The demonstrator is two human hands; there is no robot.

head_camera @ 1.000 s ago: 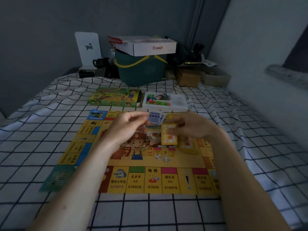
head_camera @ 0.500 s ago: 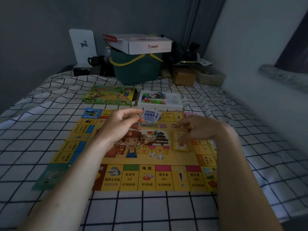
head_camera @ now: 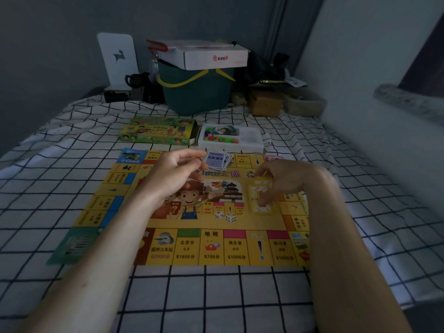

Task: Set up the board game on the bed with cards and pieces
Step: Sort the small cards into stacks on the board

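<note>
A yellow game board [head_camera: 211, 246] lies flat on the checked bed sheet. My left hand [head_camera: 173, 174] holds a small fan of blue-backed cards [head_camera: 217, 159] above the board's far edge. My right hand [head_camera: 283, 179] reaches down onto a stack of yellow cards [head_camera: 260, 200] lying on the board's right side; its fingertips touch the stack's top and right edge. Two white dice [head_camera: 225, 216] sit on the board's middle. A white tray [head_camera: 249, 143] with coloured pieces stands beyond the board, and the green game box [head_camera: 158, 131] lies left of it.
A dark green bin [head_camera: 197, 92] with a white carton [head_camera: 211, 56] on top stands at the head of the bed, with a white stand [head_camera: 117, 58], a brown box [head_camera: 265, 104] and dark clutter beside it. A wall runs along the right.
My right hand lowered a yellow card from near the blue cards onto the yellow stack on the board's right side. My left hand kept the blue cards in place.
</note>
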